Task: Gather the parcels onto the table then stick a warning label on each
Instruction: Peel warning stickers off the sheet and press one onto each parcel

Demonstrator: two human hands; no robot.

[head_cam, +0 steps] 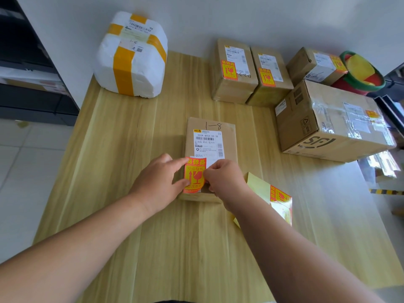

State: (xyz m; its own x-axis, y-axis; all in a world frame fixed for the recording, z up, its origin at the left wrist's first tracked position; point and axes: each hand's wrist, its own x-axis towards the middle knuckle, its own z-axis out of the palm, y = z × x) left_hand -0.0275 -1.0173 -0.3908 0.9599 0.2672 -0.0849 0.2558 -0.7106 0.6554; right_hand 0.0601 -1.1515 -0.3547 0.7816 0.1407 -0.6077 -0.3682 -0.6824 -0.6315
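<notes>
Left hand (157, 182): index, thumb spread, pinching left edge of warning label (194, 174). Right hand (225, 178): fingers curled, pinching label's right edge. Label over near end of small parcel (209, 136), table (131, 149) centre. White parcel (131, 55) at 11 o'clock, 4 labelled boxes (235, 84) at 1–3 o'clock; free table surface at 6, 9 o'clock.

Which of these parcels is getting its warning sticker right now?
The flat brown box marked 1-8 at the table middle: both the left hand and right hand pinch an orange label over its near end. The others sit untouched farther back.
</notes>
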